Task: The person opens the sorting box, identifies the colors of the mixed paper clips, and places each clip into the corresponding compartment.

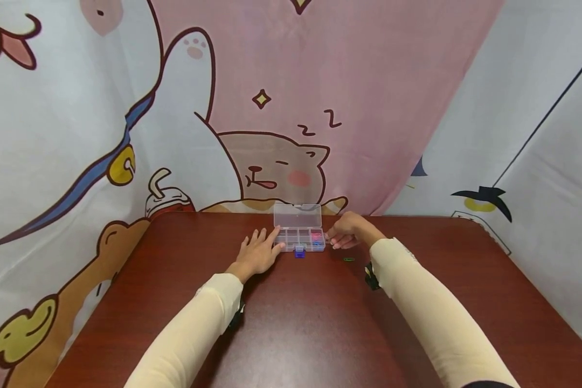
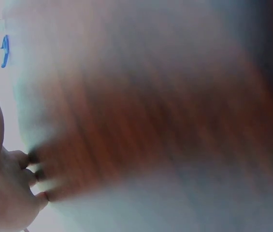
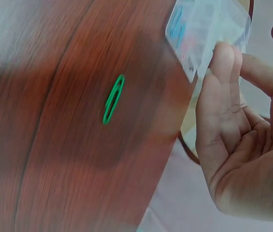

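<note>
Both hands (image 1: 257, 252) (image 1: 347, 230) flank the organizer box (image 1: 299, 239), lying crosswise.

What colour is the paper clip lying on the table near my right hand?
Green. The paper clip shows best in the right wrist view, lying on the dark red wooden table.

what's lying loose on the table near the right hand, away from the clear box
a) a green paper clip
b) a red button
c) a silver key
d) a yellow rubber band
a: a green paper clip lies flat on the bare wood of the table, a little toward the person from the right hand and apart from the clear compartment box.
</note>
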Action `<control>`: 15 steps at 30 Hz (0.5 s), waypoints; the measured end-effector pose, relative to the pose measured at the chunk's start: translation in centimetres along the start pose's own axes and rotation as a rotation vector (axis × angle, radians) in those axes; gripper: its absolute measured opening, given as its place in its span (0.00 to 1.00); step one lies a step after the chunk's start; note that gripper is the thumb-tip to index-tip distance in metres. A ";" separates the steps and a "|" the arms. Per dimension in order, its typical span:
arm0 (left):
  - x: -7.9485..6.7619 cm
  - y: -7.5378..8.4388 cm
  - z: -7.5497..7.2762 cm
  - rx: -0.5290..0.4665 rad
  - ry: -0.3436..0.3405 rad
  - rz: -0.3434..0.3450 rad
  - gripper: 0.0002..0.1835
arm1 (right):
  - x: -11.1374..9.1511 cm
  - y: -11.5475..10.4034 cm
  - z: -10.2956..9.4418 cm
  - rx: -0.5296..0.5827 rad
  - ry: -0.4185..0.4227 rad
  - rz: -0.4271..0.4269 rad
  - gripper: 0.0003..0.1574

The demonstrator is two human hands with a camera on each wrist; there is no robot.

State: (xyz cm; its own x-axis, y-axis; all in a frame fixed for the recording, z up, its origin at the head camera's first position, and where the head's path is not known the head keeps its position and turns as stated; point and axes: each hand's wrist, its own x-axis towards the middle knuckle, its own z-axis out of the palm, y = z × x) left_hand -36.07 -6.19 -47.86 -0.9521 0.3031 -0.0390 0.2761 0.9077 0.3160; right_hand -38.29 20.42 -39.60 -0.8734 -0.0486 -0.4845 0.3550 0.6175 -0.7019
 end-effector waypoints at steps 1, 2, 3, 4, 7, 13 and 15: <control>0.0 0.0 0.0 0.001 0.001 0.001 0.34 | 0.0 -0.2 0.3 0.000 0.001 -0.002 0.15; 0.0 0.0 0.0 0.000 0.001 0.001 0.34 | 0.1 -0.4 0.6 -0.003 -0.001 -0.007 0.15; 0.0 0.0 0.0 0.001 0.002 0.002 0.34 | 0.2 -0.5 0.9 -0.002 0.000 -0.013 0.15; 0.0 0.0 0.0 0.000 0.001 0.003 0.34 | 0.4 -0.7 1.2 -0.001 -0.001 -0.017 0.14; -0.1 0.0 -0.1 0.000 0.001 0.005 0.34 | 0.8 -1.2 1.9 0.000 -0.017 -0.027 0.15; -0.1 0.0 -0.1 0.001 0.005 0.000 0.34 | 1.2 -2.4 3.1 0.012 -0.060 -0.039 0.14; -0.1 0.0 -0.2 -0.002 0.004 -0.003 0.33 | 1.2 -2.7 3.3 0.003 -0.069 -0.049 0.14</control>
State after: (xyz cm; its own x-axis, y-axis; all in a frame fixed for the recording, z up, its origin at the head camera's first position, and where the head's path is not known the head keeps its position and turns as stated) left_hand -36.04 -6.23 -47.64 -0.9535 0.2992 -0.0365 0.2728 0.9081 0.3177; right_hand -39.22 16.07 -40.03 -0.8647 -0.1326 -0.4845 0.3136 0.6109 -0.7269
